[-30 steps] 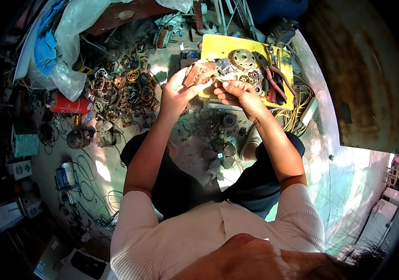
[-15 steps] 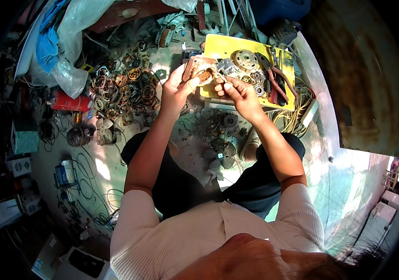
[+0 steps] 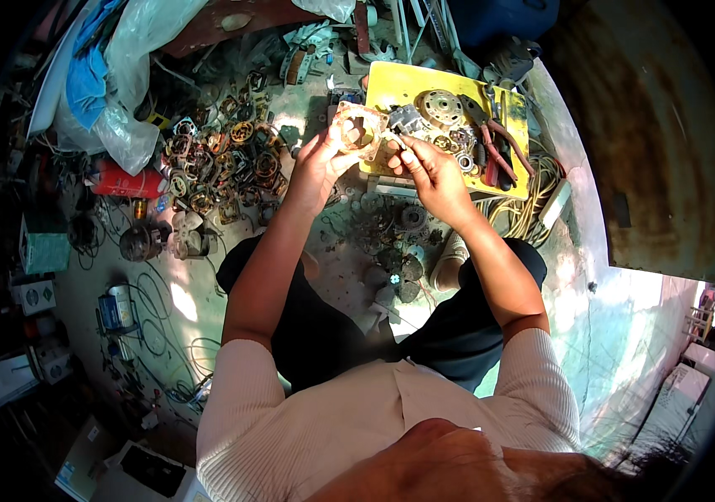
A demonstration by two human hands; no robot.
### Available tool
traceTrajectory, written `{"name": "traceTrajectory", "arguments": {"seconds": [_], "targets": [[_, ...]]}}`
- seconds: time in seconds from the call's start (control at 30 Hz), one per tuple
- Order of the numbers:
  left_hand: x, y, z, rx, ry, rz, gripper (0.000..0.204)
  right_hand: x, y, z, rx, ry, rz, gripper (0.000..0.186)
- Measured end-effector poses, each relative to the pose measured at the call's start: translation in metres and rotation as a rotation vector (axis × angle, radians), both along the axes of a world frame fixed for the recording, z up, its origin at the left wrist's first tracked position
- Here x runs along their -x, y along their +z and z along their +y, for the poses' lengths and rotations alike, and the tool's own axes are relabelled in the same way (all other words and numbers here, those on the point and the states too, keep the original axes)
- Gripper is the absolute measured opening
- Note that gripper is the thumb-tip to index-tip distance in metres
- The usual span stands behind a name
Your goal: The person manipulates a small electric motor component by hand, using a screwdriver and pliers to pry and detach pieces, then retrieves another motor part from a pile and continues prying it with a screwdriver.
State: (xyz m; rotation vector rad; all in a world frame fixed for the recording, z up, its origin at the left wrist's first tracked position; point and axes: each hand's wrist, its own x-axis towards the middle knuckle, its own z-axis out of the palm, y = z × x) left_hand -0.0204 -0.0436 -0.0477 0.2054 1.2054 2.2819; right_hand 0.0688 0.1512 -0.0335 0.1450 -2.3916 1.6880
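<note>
My left hand (image 3: 317, 167) grips a squarish motor stator (image 3: 378, 125) with a round opening, its fingers and thumb closed about the left side. The open middle faces up toward me, and fingertips show through it. Just to the right, my right hand (image 3: 433, 176) pinches a small, thin, pale piece (image 3: 397, 140) close to the stator's edge; its kind is too small to make out. Both hands are raised near the left edge of a yellow board (image 3: 399, 78). On that board lie a round metal disc with holes (image 3: 441, 109), bearings (image 3: 464, 161) and red-handled pliers (image 3: 504, 151).
A heap of stator parts (image 3: 223, 155) covers the floor at left, near a red cylinder (image 3: 127, 181). Dark motor parts (image 3: 395, 272) lie between my feet. Coiled cable (image 3: 533, 209) rests right of the board; loose black cables (image 3: 152, 322) trail at lower left.
The stator has been turned in my left hand, so its opening now faces me more squarely. My left fingers have shifted around it; my right hand has barely moved.
</note>
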Motion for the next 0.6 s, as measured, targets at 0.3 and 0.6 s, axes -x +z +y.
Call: {"name": "traceTrajectory", "arguments": {"seconds": [0.3, 0.6], "targets": [[0.01, -0.008, -0.012, -0.015, -0.299, -0.269, 0.053, -0.007, 0.02, 0.005, -0.155, 0.098, -0.025, 0.026], [0.013, -0.004, -0.013, 0.035, -0.361, -0.319, 0.054, -0.008, 0.022, 0.002, -0.267, 0.029, -0.027, 0.023]]}}
